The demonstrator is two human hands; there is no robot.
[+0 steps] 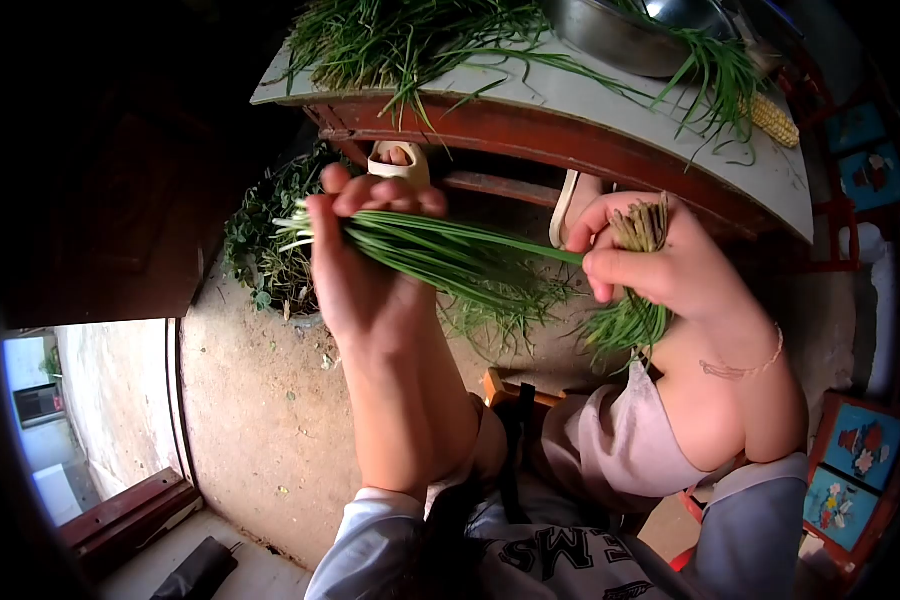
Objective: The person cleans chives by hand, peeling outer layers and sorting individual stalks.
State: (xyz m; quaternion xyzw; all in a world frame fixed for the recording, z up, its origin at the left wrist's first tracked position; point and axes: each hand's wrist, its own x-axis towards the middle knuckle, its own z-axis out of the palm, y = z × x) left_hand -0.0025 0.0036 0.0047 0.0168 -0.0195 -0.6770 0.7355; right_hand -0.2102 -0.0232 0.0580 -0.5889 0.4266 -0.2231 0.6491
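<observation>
My left hand is closed around a bunch of garlic chives, white cut ends poking out at the left past the thumb. The green leaves stretch sideways toward my right hand. That hand grips a second small bunch with brownish stem ends pointing up, its green tips hanging below the palm. One long leaf from the left bunch reaches my right fingertips. Both bunches are above the floor, in front of my lap.
A table ahead holds a large heap of chives, a metal basin and a corn cob. Loose green leaves lie on the floor, beside a dark leafy pile. A doorway is at the left.
</observation>
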